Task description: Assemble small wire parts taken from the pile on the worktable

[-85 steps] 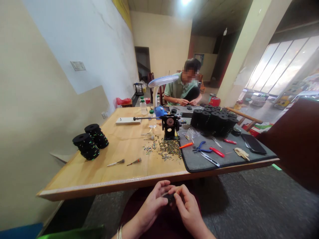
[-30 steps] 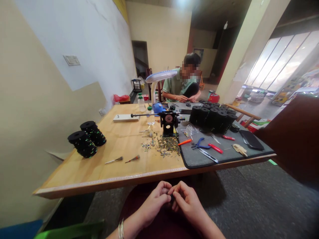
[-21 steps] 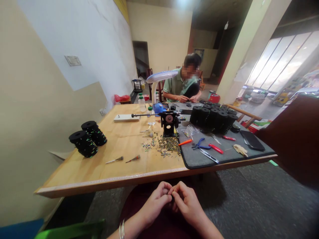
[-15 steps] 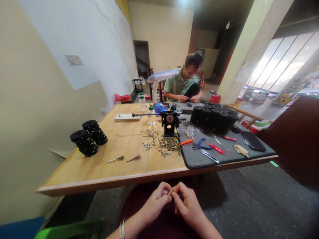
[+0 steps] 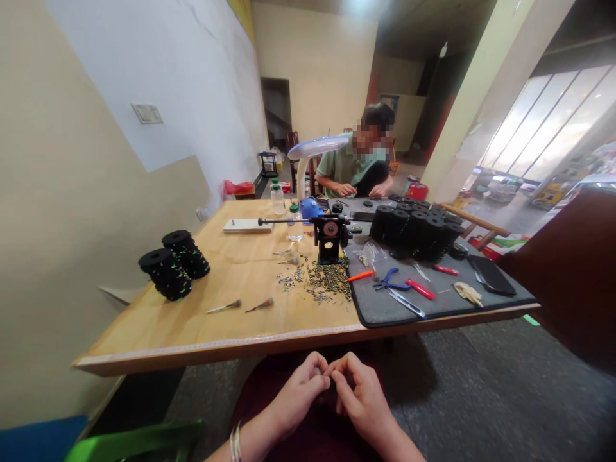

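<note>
Low in the head view, in front of the table edge, my left hand and my right hand meet with their fingertips pinched together. Whatever lies between the fingers is too small or too hidden to name. Beyond them on the wooden table is a spread of small striped bead-like pieces. A black hand-cranked device with a round dial stands behind that spread. Two thin brush-like tools lie to the left of the pieces.
Black spools stand at the left, and more black spools on the grey mat. Blue-handled pliers, a red-handled tool and a folding blade lie there. Behind the lamp sits a co-worker.
My hands keep nearly the same pinched pose. The view has shifted slightly, so the table appears a little further right. The co-worker's hands have moved a little apart.
</note>
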{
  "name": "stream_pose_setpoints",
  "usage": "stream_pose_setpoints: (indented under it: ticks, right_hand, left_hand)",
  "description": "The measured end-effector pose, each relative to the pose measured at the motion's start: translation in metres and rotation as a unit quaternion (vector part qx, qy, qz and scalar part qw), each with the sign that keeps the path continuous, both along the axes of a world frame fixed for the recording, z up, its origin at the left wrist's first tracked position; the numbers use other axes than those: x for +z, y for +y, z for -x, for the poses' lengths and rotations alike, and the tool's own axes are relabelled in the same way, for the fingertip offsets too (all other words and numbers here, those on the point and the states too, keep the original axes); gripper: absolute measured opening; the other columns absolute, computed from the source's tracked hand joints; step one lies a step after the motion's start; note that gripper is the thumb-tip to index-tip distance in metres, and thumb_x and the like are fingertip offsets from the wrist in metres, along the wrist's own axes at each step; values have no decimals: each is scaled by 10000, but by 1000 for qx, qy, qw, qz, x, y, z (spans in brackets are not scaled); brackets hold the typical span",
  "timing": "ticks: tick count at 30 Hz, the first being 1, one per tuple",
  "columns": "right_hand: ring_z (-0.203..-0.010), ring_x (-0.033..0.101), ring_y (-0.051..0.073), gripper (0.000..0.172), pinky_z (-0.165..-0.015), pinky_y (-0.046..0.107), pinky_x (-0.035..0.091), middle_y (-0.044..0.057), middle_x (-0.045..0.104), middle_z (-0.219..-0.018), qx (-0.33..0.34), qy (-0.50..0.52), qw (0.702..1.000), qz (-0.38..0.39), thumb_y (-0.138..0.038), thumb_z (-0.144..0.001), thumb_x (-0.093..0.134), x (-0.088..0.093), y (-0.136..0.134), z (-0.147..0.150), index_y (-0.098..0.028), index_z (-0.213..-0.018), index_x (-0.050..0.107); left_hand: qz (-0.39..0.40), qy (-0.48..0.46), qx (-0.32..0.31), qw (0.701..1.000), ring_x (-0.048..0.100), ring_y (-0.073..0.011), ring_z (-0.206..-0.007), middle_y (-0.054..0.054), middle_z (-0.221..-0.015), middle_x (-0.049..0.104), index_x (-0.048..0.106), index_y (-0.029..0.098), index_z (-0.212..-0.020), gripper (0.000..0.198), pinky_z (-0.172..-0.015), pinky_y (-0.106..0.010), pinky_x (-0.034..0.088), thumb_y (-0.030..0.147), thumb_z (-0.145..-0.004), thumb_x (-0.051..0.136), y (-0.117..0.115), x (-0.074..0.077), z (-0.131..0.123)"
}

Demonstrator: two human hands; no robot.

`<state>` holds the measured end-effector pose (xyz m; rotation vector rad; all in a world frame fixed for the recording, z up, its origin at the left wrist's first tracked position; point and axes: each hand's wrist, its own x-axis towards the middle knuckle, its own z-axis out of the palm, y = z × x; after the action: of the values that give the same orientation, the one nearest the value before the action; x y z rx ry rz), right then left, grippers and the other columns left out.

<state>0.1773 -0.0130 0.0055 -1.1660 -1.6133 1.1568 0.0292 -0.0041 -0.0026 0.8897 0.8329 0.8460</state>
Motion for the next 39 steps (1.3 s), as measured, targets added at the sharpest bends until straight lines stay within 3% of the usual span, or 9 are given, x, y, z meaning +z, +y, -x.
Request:
stream_pose_setpoints:
  ticks: [5, 8, 12, 15, 23, 30, 39]
  right_hand:
    - [-382, 496, 75, 283, -370, 187, 377, -4, 615, -689, -24, 35, 999, 30, -452, -886, 484, -7, 3, -5, -188, -813, 552]
    - [-400, 505, 83, 294, -398, 197, 391, 1, 618, -680, -56, 35, 998, 24, -458, -878, 499, -7, 9, -12, -181, -798, 559]
    - [-514, 565, 144, 271, -517, 236, 443, 4, 600, -614, -103, -35, 993, -40, -427, -884, 504, 0, 23, -22, -184, -789, 578]
    - [-633, 589, 180, 213, -602, 260, 446, 40, 635, -713, -115, -95, 982, -116, -371, -889, 505, 2, 40, -24, -197, -796, 583]
    - [-669, 582, 187, 111, -613, 260, 411, 32, 627, -722, -81, -289, 933, -198, -216, -846, 482, -7, 86, -5, -208, -774, 566]
    - [-720, 604, 181, 112, -634, 238, 404, 27, 659, -754, -40, -350, 915, -197, -159, -796, 497, 13, 116, 18, -205, -802, 599]
    - [-809, 616, 184, 124, -673, 236, 380, 49, 691, -863, 17, -420, 884, -203, -160, -799, 545, 31, 168, 68, -205, -832, 656]
  left_hand:
    - [21, 1, 13, 1000, 411, -99, -586, 59, -650, 456, 409, 207, -683, 141, -546, -231, 291, 199, -669, 548, 0, 1, 1]
    - [28, -25, -1, 999, 503, -130, -681, 24, -714, 563, 392, 209, -685, 153, -573, -235, 289, 208, -683, 545, 0, 4, 3]
    - [31, -28, 5, 999, 582, -170, -797, -45, -870, 675, 385, 206, -699, 165, -595, -242, 287, 217, -698, 550, 0, 8, 5]
    - [19, -28, 22, 999, 593, -170, -789, -60, -885, 692, 386, 204, -707, 167, -588, -243, 278, 217, -705, 553, 1, 8, 8]
    - [-3, -61, 62, 996, 597, -190, -784, -85, -913, 703, 386, 211, -704, 279, -569, -248, 269, 333, -669, 635, 9, -12, 26]
    - [-8, -92, 87, 992, 601, -191, -783, -92, -923, 702, 388, 209, -694, 309, -557, -245, 256, 363, -676, 655, 10, -16, 36]
    - [-20, -115, 92, 989, 600, -187, -758, -94, -899, 700, 386, 208, -684, 307, -531, -245, 238, 356, -652, 652, 12, -21, 42]
